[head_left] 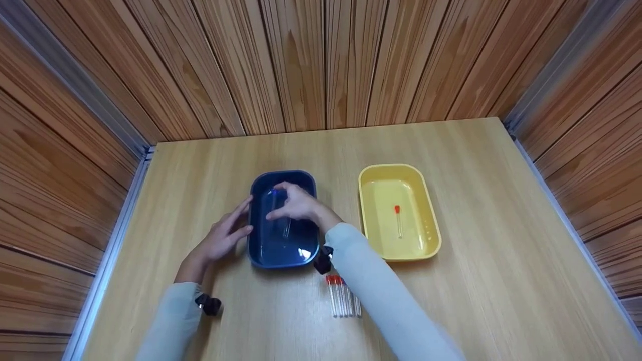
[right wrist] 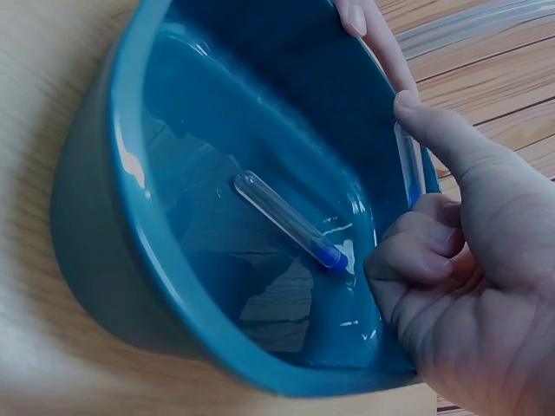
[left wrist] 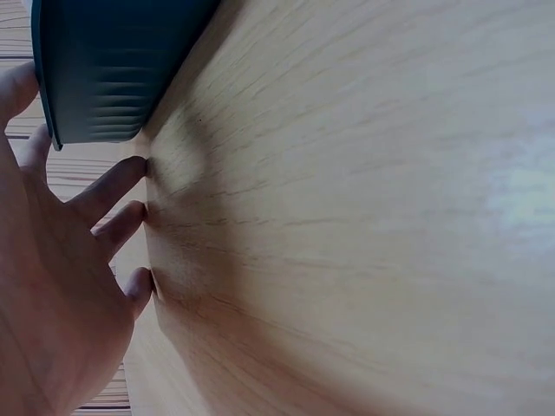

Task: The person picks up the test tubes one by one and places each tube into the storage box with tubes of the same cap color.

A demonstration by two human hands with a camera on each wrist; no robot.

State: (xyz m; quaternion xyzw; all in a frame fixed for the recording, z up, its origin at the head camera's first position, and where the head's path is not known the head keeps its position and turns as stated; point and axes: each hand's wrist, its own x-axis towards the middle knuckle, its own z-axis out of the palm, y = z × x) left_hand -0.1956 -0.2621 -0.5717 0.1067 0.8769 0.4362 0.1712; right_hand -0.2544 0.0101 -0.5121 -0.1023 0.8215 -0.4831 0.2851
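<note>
My right hand (head_left: 299,203) is over the blue tray (head_left: 255,250), pinching a clear test tube (right wrist: 407,160) with a blue cap between thumb and fingers. Part of that tube is hidden behind the curled fingers in the right wrist view. A second blue-capped tube (right wrist: 286,218) lies on the tray floor. At the tray's left side, my left hand (head_left: 220,238) has its fingers spread, fingertips right at the rim and wall. The left wrist view shows several of its fingertips (left wrist: 134,166) low by the tabletop.
To the right stands a yellow tray (head_left: 386,253) with one red-capped tube (head_left: 398,220) in it. Several red-capped tubes (head_left: 341,297) lie in a row in front of the trays, partly behind the right sleeve (head_left: 386,296). Wood-panelled walls (head_left: 311,65) enclose the table.
</note>
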